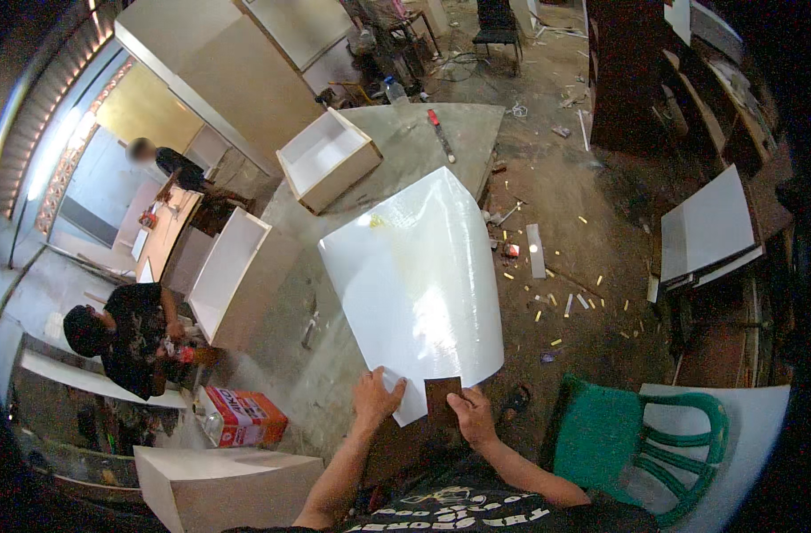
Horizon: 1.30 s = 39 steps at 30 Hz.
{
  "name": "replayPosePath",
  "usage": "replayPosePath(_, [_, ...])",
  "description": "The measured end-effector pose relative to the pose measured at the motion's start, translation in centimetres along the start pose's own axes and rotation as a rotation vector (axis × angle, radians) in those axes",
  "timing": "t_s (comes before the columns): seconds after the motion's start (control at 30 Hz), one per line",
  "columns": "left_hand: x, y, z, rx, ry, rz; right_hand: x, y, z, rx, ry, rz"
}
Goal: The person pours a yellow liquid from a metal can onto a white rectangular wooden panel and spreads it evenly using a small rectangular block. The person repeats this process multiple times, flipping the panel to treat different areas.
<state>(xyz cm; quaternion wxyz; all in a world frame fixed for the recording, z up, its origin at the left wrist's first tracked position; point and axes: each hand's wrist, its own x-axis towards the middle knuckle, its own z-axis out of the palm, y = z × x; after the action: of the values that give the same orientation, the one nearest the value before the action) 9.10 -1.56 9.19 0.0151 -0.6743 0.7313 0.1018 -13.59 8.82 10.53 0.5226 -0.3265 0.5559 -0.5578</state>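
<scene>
A glossy white sheet (pixel 410 266), curved along its right side, lies over the grey worktable (pixel 290 355) in front of me. My left hand (pixel 377 400) grips the sheet's near left corner, thumb against the edge. A small dark brown rectangular piece (pixel 441 397) is pinched in my right hand (pixel 472 419) at the sheet's near edge. Beyond the sheet sit an open white-lined box (pixel 327 158) and a red-handled tool (pixel 439 133).
Two co-workers (pixel 112 342) (pixel 179 169) are at the left, beside another open box (pixel 227 275). An orange metal can (pixel 243 416) and a pale box (pixel 227 484) stand at lower left. A green chair (pixel 592 435) is at right. Scraps (pixel 537 250) litter the floor; boards (pixel 703 231) lean at right.
</scene>
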Motion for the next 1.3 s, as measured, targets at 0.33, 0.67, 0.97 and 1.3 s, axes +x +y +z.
replayPosePath(0.33, [23.4,-6.0,-0.7,-0.206,0.35,0.2,2.0,-0.3,-3.0,0.051,0.01,0.118])
replayPosePath(0.67, [45.0,-6.5,-4.7,-0.084,0.228,-0.011,1.3,0.7,-3.2,-0.071,0.234,0.276])
replayPosePath(0.97, [44.0,-10.4,-5.6,-0.106,0.118,0.066,1.7,-2.3,-5.3,0.085,0.47,0.454])
replayPosePath(1.3, [31.3,-18.0,-2.9,-0.267,0.359,-0.112,8.7,-10.0,-12.1,-0.228,0.177,0.113])
